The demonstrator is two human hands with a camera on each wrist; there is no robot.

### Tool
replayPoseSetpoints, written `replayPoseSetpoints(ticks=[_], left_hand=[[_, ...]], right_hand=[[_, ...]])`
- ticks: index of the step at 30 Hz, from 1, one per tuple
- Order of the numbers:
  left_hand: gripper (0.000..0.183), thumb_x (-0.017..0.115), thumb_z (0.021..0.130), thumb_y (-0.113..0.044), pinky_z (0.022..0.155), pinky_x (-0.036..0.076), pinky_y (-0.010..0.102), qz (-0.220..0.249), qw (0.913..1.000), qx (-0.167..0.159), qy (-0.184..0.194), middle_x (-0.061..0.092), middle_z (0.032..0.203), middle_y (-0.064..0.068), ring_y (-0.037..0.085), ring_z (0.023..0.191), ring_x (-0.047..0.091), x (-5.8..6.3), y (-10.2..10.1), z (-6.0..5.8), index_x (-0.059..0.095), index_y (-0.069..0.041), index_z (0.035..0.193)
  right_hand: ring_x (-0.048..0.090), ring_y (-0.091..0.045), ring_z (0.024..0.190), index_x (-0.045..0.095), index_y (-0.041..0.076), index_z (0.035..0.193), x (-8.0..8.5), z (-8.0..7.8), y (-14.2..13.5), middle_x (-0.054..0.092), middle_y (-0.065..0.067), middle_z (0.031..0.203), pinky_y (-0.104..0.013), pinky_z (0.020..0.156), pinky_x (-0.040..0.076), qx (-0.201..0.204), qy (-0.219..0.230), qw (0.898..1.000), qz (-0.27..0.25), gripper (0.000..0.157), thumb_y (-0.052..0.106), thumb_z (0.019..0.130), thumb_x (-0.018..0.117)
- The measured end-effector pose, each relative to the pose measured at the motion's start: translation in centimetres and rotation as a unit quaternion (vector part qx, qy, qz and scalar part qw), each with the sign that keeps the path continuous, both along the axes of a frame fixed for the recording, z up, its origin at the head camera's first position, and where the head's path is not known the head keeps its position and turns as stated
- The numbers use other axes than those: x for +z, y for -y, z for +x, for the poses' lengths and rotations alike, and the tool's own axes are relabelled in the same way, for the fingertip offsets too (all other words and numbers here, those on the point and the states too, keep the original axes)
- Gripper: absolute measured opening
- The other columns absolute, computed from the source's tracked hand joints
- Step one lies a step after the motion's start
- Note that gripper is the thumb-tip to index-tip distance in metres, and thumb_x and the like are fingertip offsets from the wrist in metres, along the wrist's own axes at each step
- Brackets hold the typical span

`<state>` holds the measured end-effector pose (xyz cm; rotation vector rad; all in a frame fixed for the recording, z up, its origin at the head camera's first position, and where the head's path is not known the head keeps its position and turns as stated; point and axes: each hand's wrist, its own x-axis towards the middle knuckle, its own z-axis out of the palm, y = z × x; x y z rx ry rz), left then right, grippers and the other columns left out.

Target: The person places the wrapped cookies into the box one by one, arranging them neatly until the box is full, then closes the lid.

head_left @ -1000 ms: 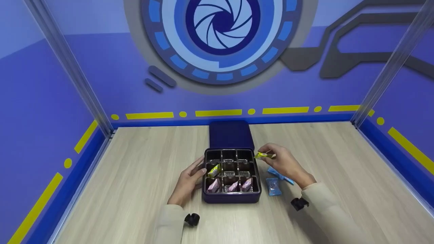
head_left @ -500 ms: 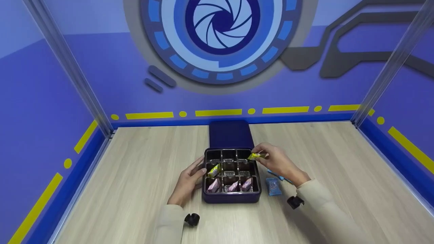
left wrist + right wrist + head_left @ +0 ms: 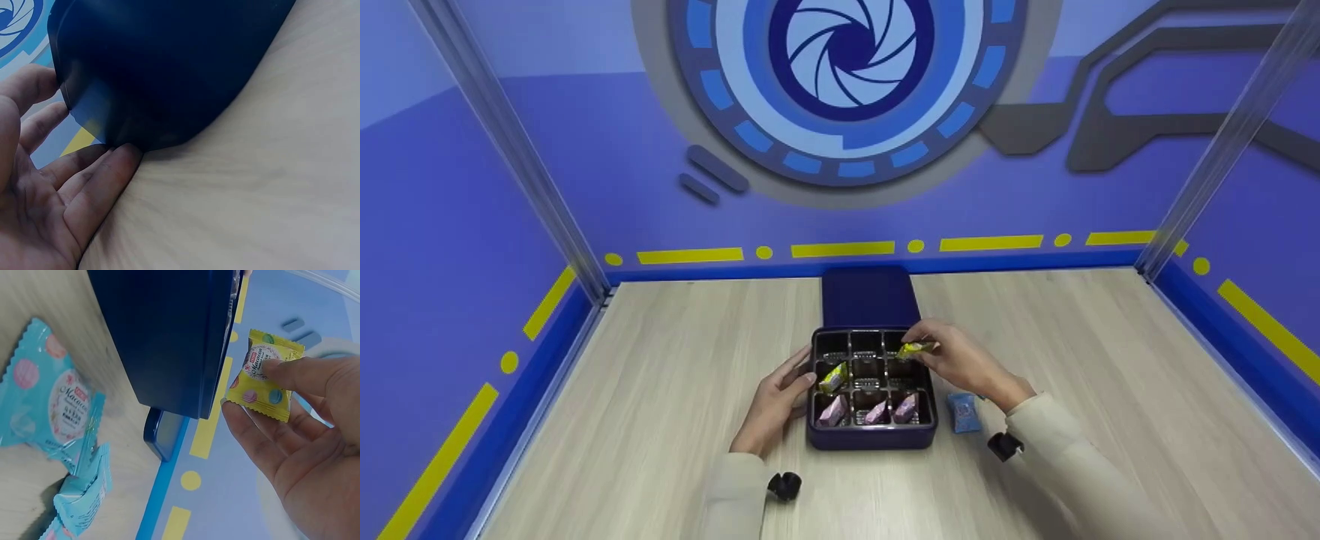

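Note:
A navy box (image 3: 871, 438) with a compartmented plastic insert sits mid-table. My right hand (image 3: 964, 364) pinches a yellow wrapped candy (image 3: 913, 349) between thumb and fingers, above the back right compartment. "Macacon" is printed on that wrapper in the right wrist view. Another yellow candy (image 3: 833, 377) lies in the left compartment of the middle row. Pink candies fill the front row: left (image 3: 832, 412), centre (image 3: 877, 412) and right (image 3: 907, 409). With extended fingers, my left hand (image 3: 769, 405) rests against the box's left side, thumb at the rim.
Behind the box lies its navy lid (image 3: 870, 296), near the back wall. Right of the box is a blue wrapped candy (image 3: 963, 412). Another blue packet (image 3: 84, 500) shows beside it in the right wrist view. Blue printed walls enclose the table (image 3: 660, 420).
My right hand has moved left with the yellow candy, from beside the box's right edge to over the back right compartment. My left hand and the box stay put.

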<state>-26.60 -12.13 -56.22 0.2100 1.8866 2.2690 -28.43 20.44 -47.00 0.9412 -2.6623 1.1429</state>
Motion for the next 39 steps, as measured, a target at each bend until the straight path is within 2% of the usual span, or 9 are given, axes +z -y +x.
replayPoseSetpoints(ticks=[13,21,30,39], left_hand=[[0.063,0.068,0.106,-0.022,0.093,0.061,0.043,-0.005,1.0,0.001,-0.004,0.047,0.16,0.022,0.032,0.114,0.072,0.0,0.0,-0.1,0.044,-0.015,0.164],[0.063,0.068,0.106,-0.022,0.095,0.06,0.044,-0.003,1.0,0.0,0.002,0.045,0.161,0.022,0.033,0.116,0.071,0.1,0.0,-0.1,0.044,-0.015,0.164],[0.065,0.069,0.106,-0.023,0.096,0.06,0.045,0.002,1.0,-0.007,-0.003,0.042,0.164,0.021,0.036,0.125,0.066,0.0,0.2,0.0,0.043,-0.016,0.165],[0.064,0.068,0.107,-0.022,0.096,0.06,0.045,0.006,1.0,-0.007,-0.003,0.043,0.164,0.02,0.035,0.124,0.066,0.1,0.1,0.0,0.043,-0.015,0.164]], right_hand=[[0.073,-0.031,0.106,0.07,0.002,0.115,0.0,-0.2,2.0,0.072,-0.011,0.115,-0.043,0.089,0.062,0.036,-0.042,0.998,0.033,0.028,-0.015,0.093,0.07],[0.07,-0.031,0.113,0.07,0.0,0.118,0.4,-0.2,3.1,0.07,-0.011,0.117,-0.045,0.097,0.058,0.055,-0.003,0.998,0.041,0.024,-0.012,0.097,0.069],[0.071,-0.028,0.109,0.072,0.001,0.117,0.3,-0.4,4.1,0.073,-0.01,0.115,-0.043,0.094,0.059,0.079,-0.058,0.992,0.074,0.025,-0.012,0.095,0.072],[0.072,-0.028,0.107,0.072,0.0,0.115,0.1,-0.5,5.0,0.074,-0.01,0.114,-0.041,0.093,0.06,0.093,-0.061,0.991,0.08,0.024,-0.013,0.094,0.072]])
